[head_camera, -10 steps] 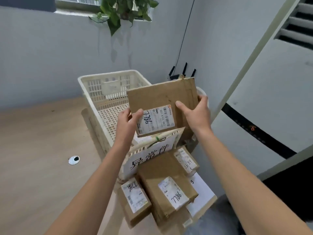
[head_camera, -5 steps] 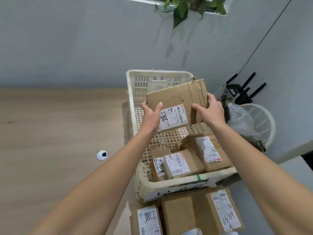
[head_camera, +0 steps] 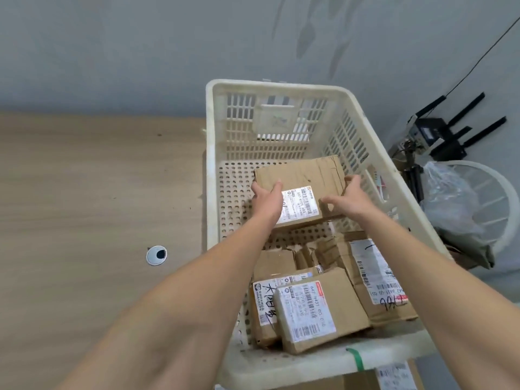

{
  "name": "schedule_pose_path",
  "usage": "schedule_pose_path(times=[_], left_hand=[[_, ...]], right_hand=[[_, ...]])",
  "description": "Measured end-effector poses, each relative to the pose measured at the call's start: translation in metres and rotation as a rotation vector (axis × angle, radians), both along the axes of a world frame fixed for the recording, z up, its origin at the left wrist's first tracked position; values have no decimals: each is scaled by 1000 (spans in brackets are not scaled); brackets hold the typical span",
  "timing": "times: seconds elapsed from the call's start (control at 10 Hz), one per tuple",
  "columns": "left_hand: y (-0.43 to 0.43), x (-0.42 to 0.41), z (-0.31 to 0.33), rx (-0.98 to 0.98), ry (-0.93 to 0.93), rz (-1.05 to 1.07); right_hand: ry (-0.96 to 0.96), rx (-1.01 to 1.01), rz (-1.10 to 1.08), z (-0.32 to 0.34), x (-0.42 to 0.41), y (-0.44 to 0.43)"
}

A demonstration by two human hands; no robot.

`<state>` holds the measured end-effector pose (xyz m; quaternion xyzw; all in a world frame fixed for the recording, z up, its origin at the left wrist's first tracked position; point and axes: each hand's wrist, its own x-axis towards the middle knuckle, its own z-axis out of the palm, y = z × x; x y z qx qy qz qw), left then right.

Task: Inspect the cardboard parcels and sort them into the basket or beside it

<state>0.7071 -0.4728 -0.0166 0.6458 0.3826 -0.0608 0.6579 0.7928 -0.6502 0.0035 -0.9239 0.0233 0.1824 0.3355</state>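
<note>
A cream plastic basket (head_camera: 209,164) stands on the wooden table. Inside it, low over the perforated floor, is a cardboard parcel (head_camera: 306,173) with a white shipping label. My left hand (head_camera: 266,201) grips its left side, thumb on top. My right hand (head_camera: 349,198) holds its right edge, thumb near the label and fingers spread. At the basket's near end lie three labelled parcels: a left one (head_camera: 263,308), a middle one (head_camera: 323,308) and a crumpled right one (head_camera: 377,277). Another parcel (head_camera: 394,378) shows beyond the basket's near rim, outside it.
The wooden table (head_camera: 84,192) stretches left of the basket, with a round cable grommet (head_camera: 156,255) in it. To the right are a black router with antennas (head_camera: 439,133) and a white wire bin lined with a plastic bag (head_camera: 478,198). A grey wall stands behind.
Both hands have carried the parcel from above the basket's near rim forward and down into the basket. The view has tilted down over the basket.
</note>
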Motion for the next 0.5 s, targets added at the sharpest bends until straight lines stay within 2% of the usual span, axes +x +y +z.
schedule_pose_path(times=[0.2,0.3,0.4,0.5], left_hand=[[-13,4,-41,63,103,-128],[-13,5,-54,94,163,-248],[-12,6,-62,63,183,-307],[-10,2,-64,112,166,-355]], right_hand=[[154,-183,61,-31,2,-4],[269,-442,177,-35,-4,-4],[315,-553,296,-32,-9,3],[159,-674,337,-28,-15,5]])
